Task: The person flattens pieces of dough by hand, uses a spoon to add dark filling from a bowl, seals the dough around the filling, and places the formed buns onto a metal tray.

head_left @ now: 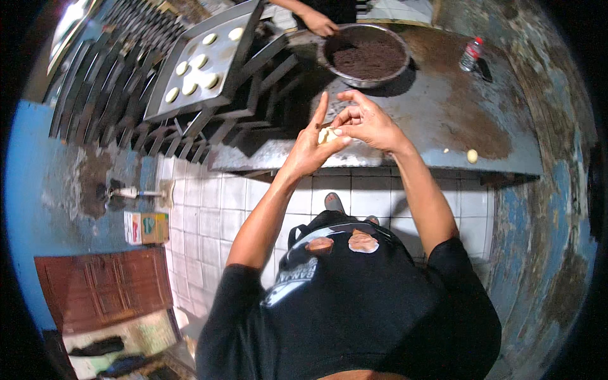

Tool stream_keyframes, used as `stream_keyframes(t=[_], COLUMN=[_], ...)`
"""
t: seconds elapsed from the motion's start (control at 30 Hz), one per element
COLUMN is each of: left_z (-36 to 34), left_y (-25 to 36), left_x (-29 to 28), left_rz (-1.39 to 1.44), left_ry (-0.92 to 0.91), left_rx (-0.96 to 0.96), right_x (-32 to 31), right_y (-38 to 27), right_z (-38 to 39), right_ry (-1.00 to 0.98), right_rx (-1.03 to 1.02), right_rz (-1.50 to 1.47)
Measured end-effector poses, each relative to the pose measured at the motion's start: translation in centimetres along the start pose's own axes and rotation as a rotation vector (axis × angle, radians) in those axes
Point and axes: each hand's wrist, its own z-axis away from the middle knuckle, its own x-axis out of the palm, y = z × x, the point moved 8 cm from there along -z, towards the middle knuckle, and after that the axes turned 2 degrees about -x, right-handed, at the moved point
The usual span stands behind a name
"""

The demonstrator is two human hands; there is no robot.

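At the middle of the head view, my left hand (311, 149) cradles a piece of pale dough (328, 135), its index finger raised. My right hand (370, 126) pinches at the same dough with thumb and fingers. Both hands are above the near edge of a dark metal worktable (449, 126). A small pale dough ball (472, 156) and a tiny scrap lie on the table at the right. Behind my hands stands a steel bowl (364, 56) of dark crumbly filling. At the upper left, a metal tray (162, 106) holds several flattened dough rounds.
A co-worker's hand (320, 23) reaches to the bowl's rim. Stacked dark trays (95, 88) fill the upper left. A red-capped bottle (471, 54) stands at the back right. A cardboard box (145, 228) and wooden door (101, 288) are at the left, a peeling wall (544, 266) at the right.
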Motion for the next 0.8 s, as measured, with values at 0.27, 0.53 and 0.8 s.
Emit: stream_keyframes(t=[0.27, 0.53, 0.8], left_z=[0.4, 0.1, 3.2], left_y=[-0.2, 0.6, -5.6], left_x=[-11.1, -25.6, -45.3], left_rz=[0.475, 0.572, 0.470], left_ry=[0.128, 0.381, 0.708], left_rx=[-0.017, 0.284, 0.400], right_x=[9.4, 22.7, 25.5], right_y=[-8.5, -2.9, -0.7], right_z=[-4.8, -17.8, -50.2], right_ry=[0.251, 0.004, -0.122], right_rx=[-0.779, 0.085, 0.037], right_rz=[0.632, -0.409, 0.274])
